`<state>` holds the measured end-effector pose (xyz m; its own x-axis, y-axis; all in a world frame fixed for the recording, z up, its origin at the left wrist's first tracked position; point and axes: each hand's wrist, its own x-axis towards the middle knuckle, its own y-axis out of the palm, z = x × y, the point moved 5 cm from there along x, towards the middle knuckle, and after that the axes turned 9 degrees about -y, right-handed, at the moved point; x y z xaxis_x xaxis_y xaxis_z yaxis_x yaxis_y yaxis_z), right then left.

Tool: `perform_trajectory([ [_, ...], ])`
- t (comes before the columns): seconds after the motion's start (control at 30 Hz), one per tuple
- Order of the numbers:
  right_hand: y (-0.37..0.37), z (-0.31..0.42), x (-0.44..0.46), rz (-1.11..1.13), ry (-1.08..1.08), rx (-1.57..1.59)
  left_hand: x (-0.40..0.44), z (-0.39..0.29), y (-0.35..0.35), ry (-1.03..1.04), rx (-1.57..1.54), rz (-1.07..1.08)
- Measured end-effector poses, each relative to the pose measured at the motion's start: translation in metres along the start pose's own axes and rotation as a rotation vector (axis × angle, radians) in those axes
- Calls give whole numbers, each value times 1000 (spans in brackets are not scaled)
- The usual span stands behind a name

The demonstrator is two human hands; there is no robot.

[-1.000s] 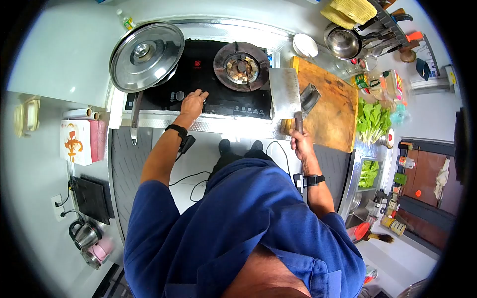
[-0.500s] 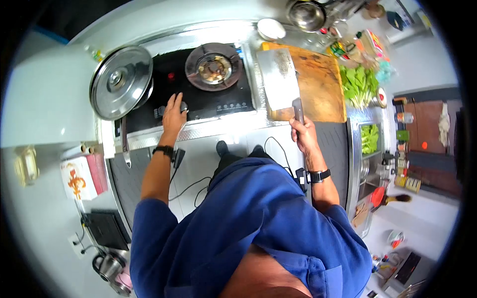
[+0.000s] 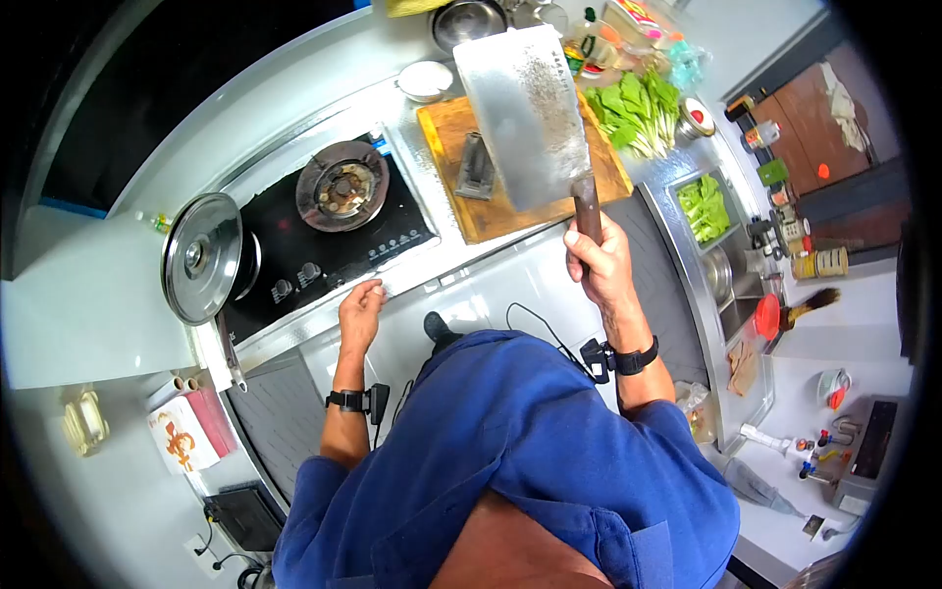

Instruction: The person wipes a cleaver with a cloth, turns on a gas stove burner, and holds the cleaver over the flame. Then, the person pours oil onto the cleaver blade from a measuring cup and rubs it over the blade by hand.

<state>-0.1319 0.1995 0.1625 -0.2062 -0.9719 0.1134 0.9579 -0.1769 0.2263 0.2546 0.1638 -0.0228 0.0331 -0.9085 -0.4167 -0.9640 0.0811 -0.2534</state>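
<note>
In my right hand (image 3: 601,263) is the dark handle of a broad cleaver (image 3: 525,118), my fingers wrapped around it. The wide, stained blade is raised over the wooden cutting board (image 3: 453,211) and hides much of it. To the left of the blade, a dark grey oblong block (image 3: 476,167) lies on the board; its kind is unclear. My left hand (image 3: 361,312) hangs just in front of the counter edge, fingers curled in, with nothing visible in it. Nearest to it is the black gas stove (image 3: 339,260) with its knobs.
A lidded pan (image 3: 201,257) stands at the stove's left, its handle jutting over the edge. The burner (image 3: 342,187) carries no pot. Leafy greens (image 3: 638,113) lie beyond the board, with more greens (image 3: 703,208) in the sink area. A white bowl (image 3: 425,80) sits behind the board.
My left hand has left the stove knob and drawn back from the counter. My right hand has lifted the cleaver, uncovering the grey block. The view has turned and shifted right.
</note>
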Motion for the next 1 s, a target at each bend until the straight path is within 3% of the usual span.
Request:
perform_trajectory([
  [0.2,-56,23,-39,-80,-73,-127,-64,-107,62,163,-19,97],
  [0.27,-76,38,-53,-180,-273,-525,-88,-153,94,282,-142,195],
  [0.3,-83,42,-56,-171,-277,-521,-96,-173,114,324,-238,265],
  [0.37,-82,72,-71,-179,-842,-1045,-115,-212,161,409,-472,507],
  [0.4,-89,71,-75,-177,-867,-1065,-120,-226,180,414,-472,494],
  [0.47,-98,76,-86,-175,-960,-1141,-134,-250,220,308,-821,738],
  [0.53,-102,79,-98,-209,-1121,-1292,-152,-271,243,255,-935,714],
  [0.6,-111,81,-105,-225,-1126,-1334,-162,-273,258,170,-1100,658],
  [0.77,-134,89,-106,-305,-1057,-1472,-168,-270,282,184,-987,677],
  [0.83,-144,89,-104,-342,-1031,-1512,-168,-263,291,116,-1035,928],
  [1.0,-166,83,-86,-415,-987,-1623,-138,-265,306,48,-1032,863],
])
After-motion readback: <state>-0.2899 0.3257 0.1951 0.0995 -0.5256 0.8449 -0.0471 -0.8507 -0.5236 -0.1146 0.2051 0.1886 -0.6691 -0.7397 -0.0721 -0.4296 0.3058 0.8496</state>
